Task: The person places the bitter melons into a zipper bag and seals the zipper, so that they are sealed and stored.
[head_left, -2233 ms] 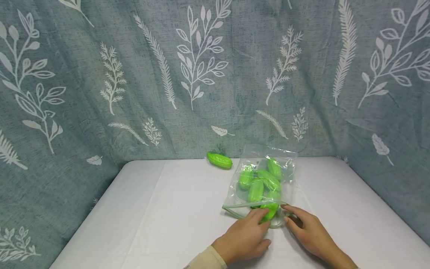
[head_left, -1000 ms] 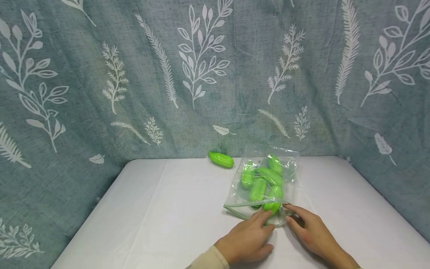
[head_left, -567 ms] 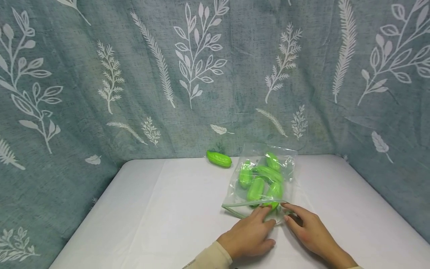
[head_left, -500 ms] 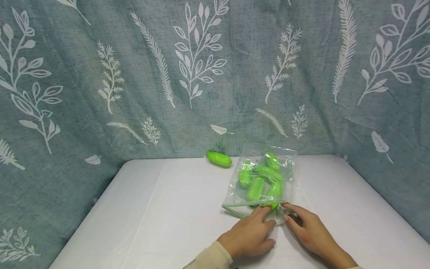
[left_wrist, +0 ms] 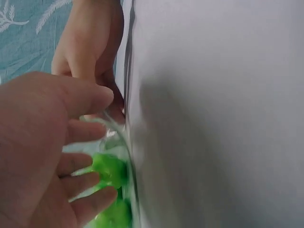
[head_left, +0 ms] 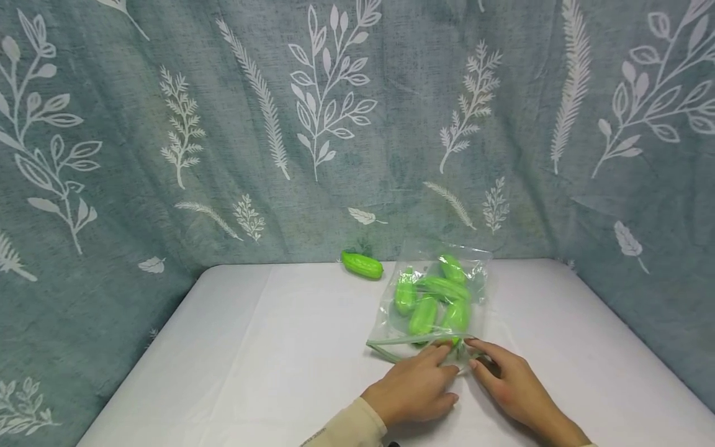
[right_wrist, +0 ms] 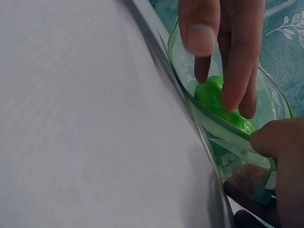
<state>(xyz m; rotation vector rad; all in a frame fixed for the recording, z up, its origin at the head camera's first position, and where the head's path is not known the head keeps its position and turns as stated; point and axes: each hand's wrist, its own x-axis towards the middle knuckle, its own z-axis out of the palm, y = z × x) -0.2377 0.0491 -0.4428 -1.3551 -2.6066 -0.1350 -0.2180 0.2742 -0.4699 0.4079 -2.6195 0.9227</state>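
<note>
A clear zip bag [head_left: 388,323] lies on the white table with its mouth toward me. Several green cucumbers [head_left: 422,315] are inside it. My left hand [head_left: 412,386] reaches over the bag's lower lip. Its extended fingers touch the end of the nearest cucumber [head_left: 457,315], just within the mouth. At the mouth's right side, my right hand [head_left: 516,386] pinches the bag's rim between thumb and fingers. In the right wrist view, its thumb [right_wrist: 263,137] lies on the green-edged rim, and left-hand fingers [right_wrist: 240,71] dip into the opening. Some of my right fingers are partly hidden behind the plastic.
One loose cucumber [head_left: 362,266] lies near the table's back edge, left of the bag. A blue-green curtain with white leaf prints [head_left: 335,205] hangs right behind the white-covered table [head_left: 279,347] and along its sides.
My left fingers have pushed the nearest cucumber away from me, from sticking out of the mouth to mostly inside the bag. My right hand has stayed at the rim.
</note>
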